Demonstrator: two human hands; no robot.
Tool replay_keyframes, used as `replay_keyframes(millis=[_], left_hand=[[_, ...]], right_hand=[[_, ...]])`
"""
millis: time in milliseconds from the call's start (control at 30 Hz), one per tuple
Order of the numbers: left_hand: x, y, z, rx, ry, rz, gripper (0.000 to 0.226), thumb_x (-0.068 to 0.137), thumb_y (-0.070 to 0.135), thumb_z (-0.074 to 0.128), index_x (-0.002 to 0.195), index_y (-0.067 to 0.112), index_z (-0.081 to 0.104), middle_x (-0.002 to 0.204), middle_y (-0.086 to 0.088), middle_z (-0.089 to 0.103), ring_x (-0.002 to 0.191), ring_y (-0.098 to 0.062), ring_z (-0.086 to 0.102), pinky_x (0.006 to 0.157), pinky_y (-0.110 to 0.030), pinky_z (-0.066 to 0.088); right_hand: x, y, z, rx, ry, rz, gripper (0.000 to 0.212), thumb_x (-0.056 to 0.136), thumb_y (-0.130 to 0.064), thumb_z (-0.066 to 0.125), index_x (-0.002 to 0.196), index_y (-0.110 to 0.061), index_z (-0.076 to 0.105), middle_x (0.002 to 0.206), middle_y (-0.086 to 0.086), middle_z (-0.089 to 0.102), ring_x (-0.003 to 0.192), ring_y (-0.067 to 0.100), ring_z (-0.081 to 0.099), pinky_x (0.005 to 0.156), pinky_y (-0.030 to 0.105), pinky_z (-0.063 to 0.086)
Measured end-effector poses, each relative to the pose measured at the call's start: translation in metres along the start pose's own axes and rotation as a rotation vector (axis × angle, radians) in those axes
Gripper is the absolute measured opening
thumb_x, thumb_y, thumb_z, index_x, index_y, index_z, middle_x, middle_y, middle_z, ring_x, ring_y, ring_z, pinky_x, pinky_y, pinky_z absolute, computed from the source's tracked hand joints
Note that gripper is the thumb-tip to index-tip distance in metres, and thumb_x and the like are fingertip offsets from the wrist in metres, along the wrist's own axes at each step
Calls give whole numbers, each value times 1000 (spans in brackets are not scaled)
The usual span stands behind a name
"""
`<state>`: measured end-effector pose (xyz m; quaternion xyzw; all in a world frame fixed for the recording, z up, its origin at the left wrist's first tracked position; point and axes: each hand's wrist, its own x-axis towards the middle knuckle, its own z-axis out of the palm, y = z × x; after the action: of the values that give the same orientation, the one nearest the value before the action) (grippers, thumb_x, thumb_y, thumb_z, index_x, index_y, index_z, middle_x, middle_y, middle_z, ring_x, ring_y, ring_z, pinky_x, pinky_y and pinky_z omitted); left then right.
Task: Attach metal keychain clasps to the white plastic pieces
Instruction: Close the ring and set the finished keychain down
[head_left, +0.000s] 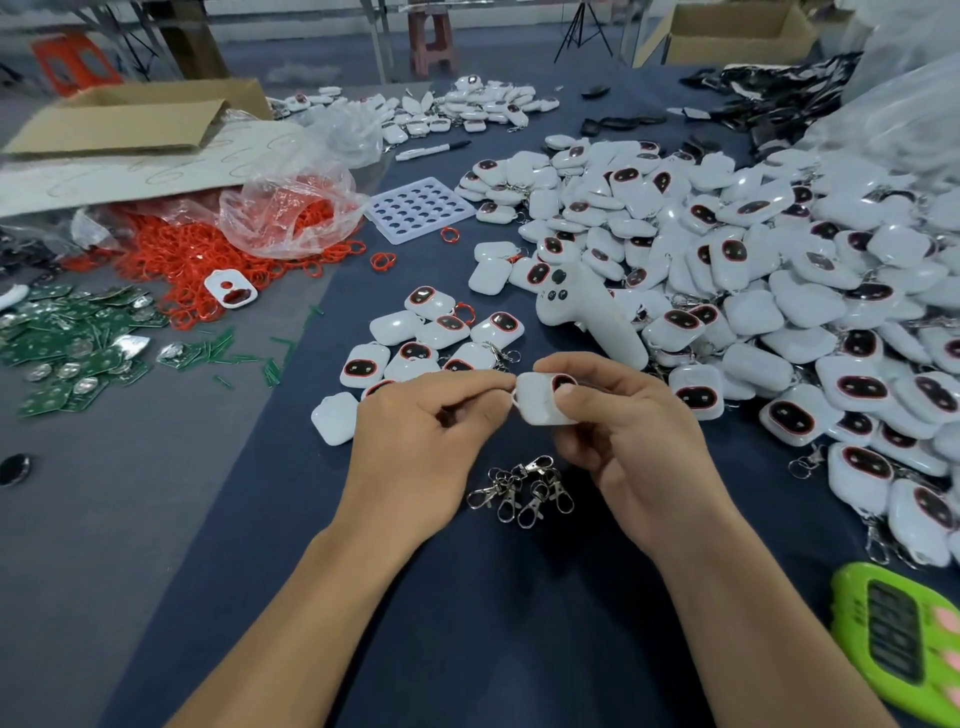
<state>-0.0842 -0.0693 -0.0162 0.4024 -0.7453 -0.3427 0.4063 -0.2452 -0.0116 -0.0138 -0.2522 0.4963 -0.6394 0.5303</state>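
Forearms in, right hand (613, 431) gripping a white plastic piece (540, 402), its long axis running left to right; left hand (421, 431) pinches its left corner, ring there or not, can't tell. Loose metal clasps (524, 491) lie just near of both hands, between the wrists, either hand close

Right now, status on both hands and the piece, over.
Right hand grips white piece. Left hand pinches its left corner. No clasp visibly on; spare clasps heaped on table. Nothing in the way.
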Motion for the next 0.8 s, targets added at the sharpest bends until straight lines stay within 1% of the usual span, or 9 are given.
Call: replay_keyframes(millis=[67, 133, 233, 300, 367, 467, 567, 667, 800], left_hand=[[3, -1, -1, -81, -28, -44, 14, 84, 37, 70, 77, 48, 76, 71, -6, 68, 61, -13, 52, 58, -25, 43], [4, -4, -2, -95, -81, -62, 12, 84, 35, 71, 73, 37, 76, 66, -13, 60, 60, -9, 45, 55, -23, 37], [2, -8, -3, 67, -143, -32, 6, 86, 32, 75, 81, 35, 74, 61, 1, 55, 57, -6, 45, 54, -15, 36], [-2, -8, -2, 244, -148, 16, 12, 87, 33, 76, 94, 40, 69, 74, 8, 61, 69, -9, 54, 61, -16, 41], [-4, -7, 0, 278, -110, 22, 12, 86, 39, 72, 96, 43, 67, 74, 11, 61, 71, -8, 55, 64, -19, 42], [-3, -6, 5, 56, -61, -79, 4, 85, 38, 71, 85, 41, 73, 55, 11, 50, 54, -3, 45, 53, -12, 36], [-2, -1, 11, -205, -81, -204, 15, 91, 31, 70, 80, 38, 77, 51, 7, 46, 49, -2, 41, 50, -11, 37], [-1, 2, 13, -224, -72, -243, 33, 96, 19, 69, 70, 38, 76, 47, 8, 46, 45, -2, 38, 47, -10, 34], [0, 1, 11, -143, -69, -186, 39, 95, 19, 69, 59, 34, 69, 46, 7, 41, 46, -4, 33, 47, -12, 30]], right_hand=[[0, -1, -2, 24, -25, 16, 30, 91, 9, 57, 92, -11, 79, 73, 7, 67, 46, 14, 44, 42, 19, 29], [0, 0, -4, 33, -42, 23, 30, 90, 9, 56, 92, -11, 79, 68, 7, 65, 46, 15, 43, 43, 20, 28], [1, 4, -5, -21, -2, 10, 34, 90, 10, 57, 84, -14, 81, 68, 6, 67, 46, 14, 44, 41, 19, 30], [1, 8, -4, -71, 50, -6, 34, 91, 10, 58, 82, -14, 81, 71, 5, 69, 46, 12, 46, 42, 17, 33], [1, 9, -2, -66, 60, -10, 33, 91, 9, 59, 83, -15, 81, 74, 5, 70, 48, 13, 46, 44, 19, 34], [2, 8, -1, 54, 28, 11, 32, 93, 8, 58, 85, -13, 82, 79, 10, 71, 50, 15, 47, 45, 22, 32], [3, 8, 0, 121, -10, 39, 33, 94, 5, 59, 89, -16, 84, 83, 8, 74, 57, 14, 55, 54, 26, 38], [2, 9, 0, 140, -21, 41, 34, 95, 4, 59, 90, -18, 84, 84, 8, 76, 55, 15, 57, 52, 24, 39], [2, 9, 0, 149, -27, 26, 33, 95, 4, 58, 90, -17, 84, 81, 9, 74, 51, 16, 56, 44, 21, 39]])
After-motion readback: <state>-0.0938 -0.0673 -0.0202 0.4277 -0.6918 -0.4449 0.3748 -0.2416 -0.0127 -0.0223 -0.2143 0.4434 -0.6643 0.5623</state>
